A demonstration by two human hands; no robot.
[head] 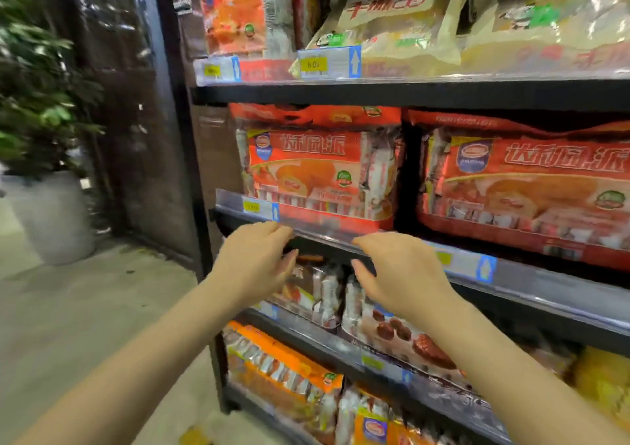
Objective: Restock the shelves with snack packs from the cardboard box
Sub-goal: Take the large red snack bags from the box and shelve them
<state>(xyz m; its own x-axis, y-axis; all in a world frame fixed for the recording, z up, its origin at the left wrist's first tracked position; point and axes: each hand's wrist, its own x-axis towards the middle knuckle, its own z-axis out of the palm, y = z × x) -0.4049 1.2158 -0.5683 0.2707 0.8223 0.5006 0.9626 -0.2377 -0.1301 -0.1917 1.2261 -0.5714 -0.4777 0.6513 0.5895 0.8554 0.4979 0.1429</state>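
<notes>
A red-orange snack pack (317, 172) stands at the left end of the middle shelf (531, 288), with a wider pack of the same kind (525, 185) to its right. My left hand (254, 264) and my right hand (399, 271) hover side by side just in front of that shelf's front rail, below the left pack. Both hands have relaxed, slightly bent fingers and hold nothing. Behind them, on the shelf below, stands a brown snack pack (313, 291). The cardboard box is not in view.
Cream-coloured packs (399, 18) and a red pack (245, 12) fill the top shelf. Orange packs (283, 366) sit on the lowest shelf. A dark wall (136, 104) and a potted plant (37, 110) in a white pot stand to the left on a pale floor (85, 308).
</notes>
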